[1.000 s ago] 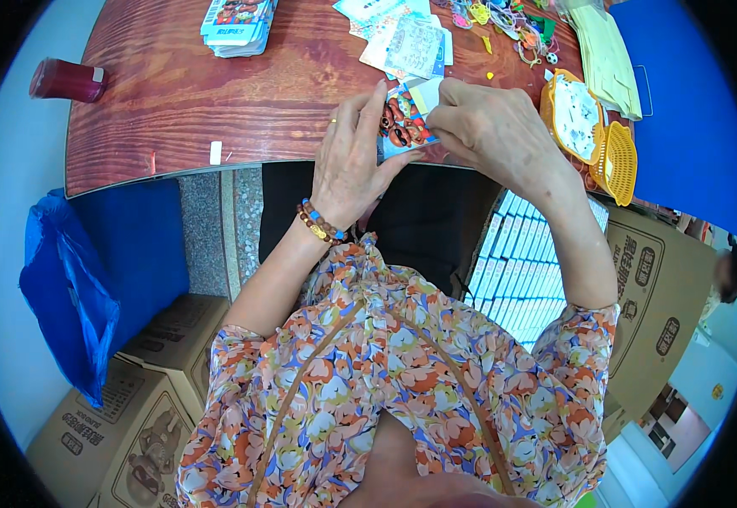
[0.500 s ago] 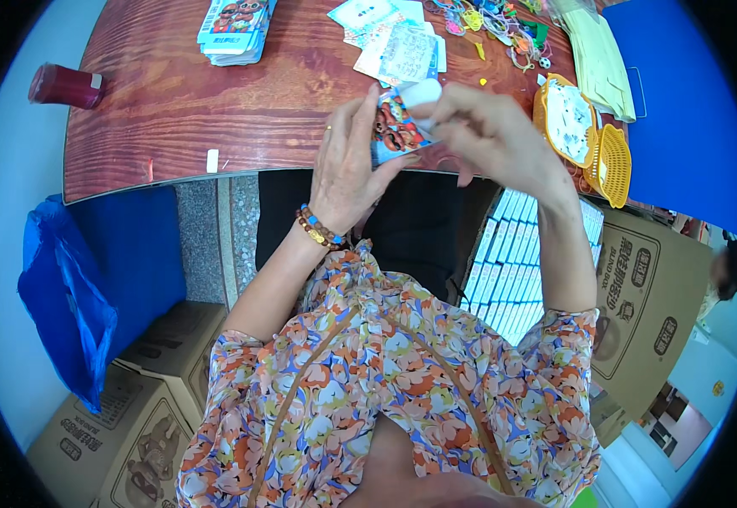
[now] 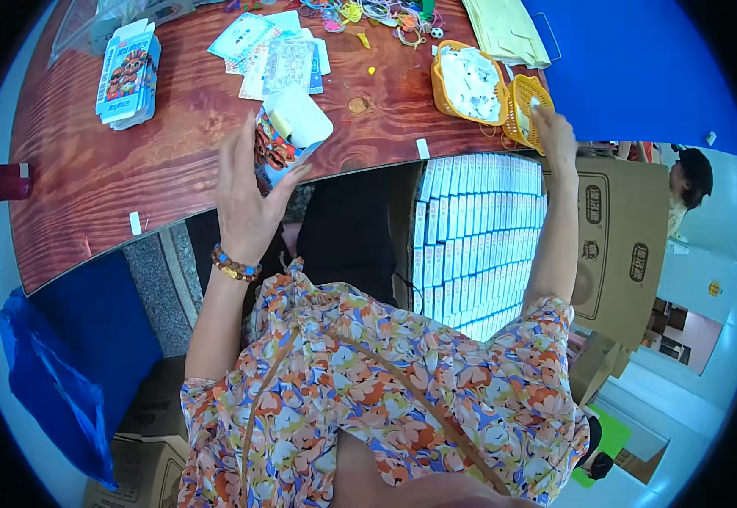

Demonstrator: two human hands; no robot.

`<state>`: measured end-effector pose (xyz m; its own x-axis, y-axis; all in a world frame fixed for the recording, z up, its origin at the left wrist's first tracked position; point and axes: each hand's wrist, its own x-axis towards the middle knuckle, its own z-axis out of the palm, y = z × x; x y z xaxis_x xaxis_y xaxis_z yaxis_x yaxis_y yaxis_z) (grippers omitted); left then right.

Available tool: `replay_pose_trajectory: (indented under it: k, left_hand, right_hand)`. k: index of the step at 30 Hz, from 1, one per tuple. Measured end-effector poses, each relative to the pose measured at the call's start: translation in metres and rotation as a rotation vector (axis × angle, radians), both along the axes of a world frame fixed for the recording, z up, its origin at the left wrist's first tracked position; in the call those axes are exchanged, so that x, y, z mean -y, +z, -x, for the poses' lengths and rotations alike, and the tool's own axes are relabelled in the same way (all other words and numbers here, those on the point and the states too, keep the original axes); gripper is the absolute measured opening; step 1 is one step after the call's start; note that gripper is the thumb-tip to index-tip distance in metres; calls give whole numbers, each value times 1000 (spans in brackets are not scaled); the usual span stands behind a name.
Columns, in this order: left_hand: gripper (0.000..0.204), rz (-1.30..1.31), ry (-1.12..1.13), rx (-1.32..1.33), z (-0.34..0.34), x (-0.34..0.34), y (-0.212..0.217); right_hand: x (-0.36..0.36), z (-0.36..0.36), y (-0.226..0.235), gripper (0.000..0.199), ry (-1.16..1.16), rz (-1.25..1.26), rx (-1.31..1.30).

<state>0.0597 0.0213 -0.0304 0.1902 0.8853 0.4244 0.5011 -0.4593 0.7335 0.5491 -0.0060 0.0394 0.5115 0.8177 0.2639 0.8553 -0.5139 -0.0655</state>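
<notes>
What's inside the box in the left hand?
A pale yellow piece shows at the mouth of the box; can't tell what it is. The box's walls hide anything deeper.

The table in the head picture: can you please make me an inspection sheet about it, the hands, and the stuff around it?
Surface: reddish wooden table, with white scraps near its front edge.
Job's things: open printed box, white flap raised; yellow lattice basket; beside it, larger yellow basket with white slips.
Clutter: stack of printed boxes, overlapping paper cards, colourful trinkets, dark red container.
Hands: left hand holds the open printed box; right hand is at the lattice basket, its grip unclear.
Cables: nothing seen for certain.
Surroundings: rows of small boxes, brown carton, blue bag.
</notes>
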Motion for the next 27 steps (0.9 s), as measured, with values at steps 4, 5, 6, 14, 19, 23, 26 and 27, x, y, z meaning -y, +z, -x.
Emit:
replay_pose_trajectory:
  k: [4,5,6,14,19,23,26,27]
  left_hand:
    - [79,-73,36,-49,-2,1,6]
    - [80,-78,50,-38,-3,1,5]
    - [81,-50,51,-30,-5,1,1]
    - [91,-87,143,-18,-12,6,7]
    - [91,-32,179,-26,-6,12,12]
    - [62,-39,56,108,9,9,13]
    - [34,371,-134,637,19,12,13]
    - [34,373,-131,630,19,13,15]
  right_hand:
    - [-1,57,17,29,319,-217,4]
    - [-5,94,28,27,327,-349,-233]
    - [-5,130,29,25,425,-352,-304]
    - [4,328,-33,44,953,-759,-739]
    - [-7,348,-58,43,883,-567,-776]
    - [-15,327,-45,33,789,-404,-1488]
    - [-16,314,-40,33,863,-271,-1534]
    - [-17,314,-40,34,887,-239,-1536]
